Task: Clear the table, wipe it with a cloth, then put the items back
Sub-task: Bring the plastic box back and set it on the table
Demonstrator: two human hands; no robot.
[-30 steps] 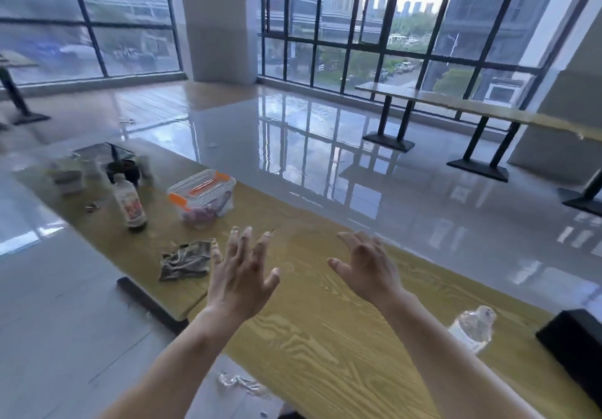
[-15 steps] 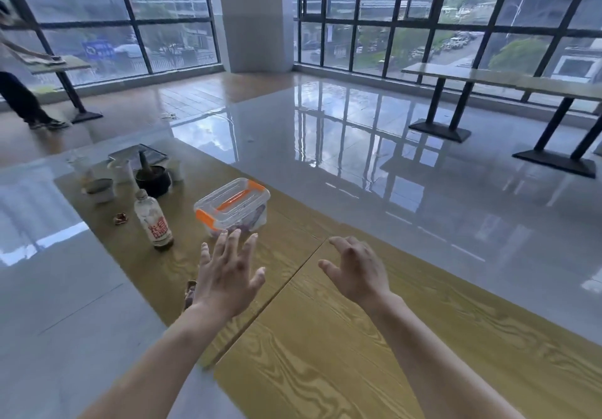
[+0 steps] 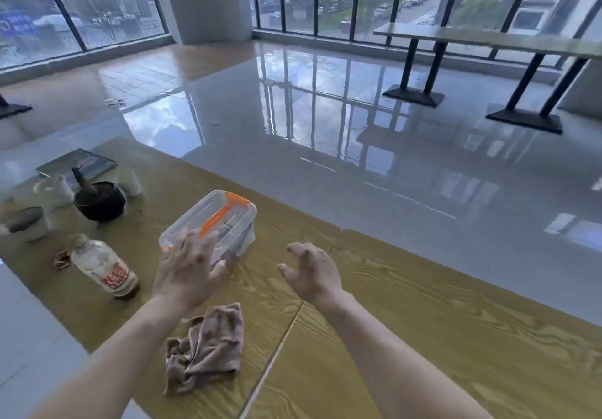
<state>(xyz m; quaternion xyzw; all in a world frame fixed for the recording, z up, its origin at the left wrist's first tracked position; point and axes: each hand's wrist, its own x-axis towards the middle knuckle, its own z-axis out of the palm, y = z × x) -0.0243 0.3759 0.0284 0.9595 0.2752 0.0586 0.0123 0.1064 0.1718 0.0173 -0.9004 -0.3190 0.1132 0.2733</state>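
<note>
A clear plastic box with an orange-clipped lid stands on the wooden table. My left hand lies spread against the box's near end, fingers apart, without a closed grip. My right hand hovers open just right of the box, touching nothing. A crumpled brown-grey cloth lies on the table under my left forearm. Left of the box stands a small bottle with a red-and-white label, and a crumpled wrapper beside it.
At the table's far left are a black bowl with a stick in it, white cups, a grey-filled bowl and a dark flat tray. Glossy floor surrounds the table. Other tables stand by the windows.
The view has come closer to the box. My left hand reached forward and now touches the box's near end; my right hand followed beside it. The cloth is back in sight.
</note>
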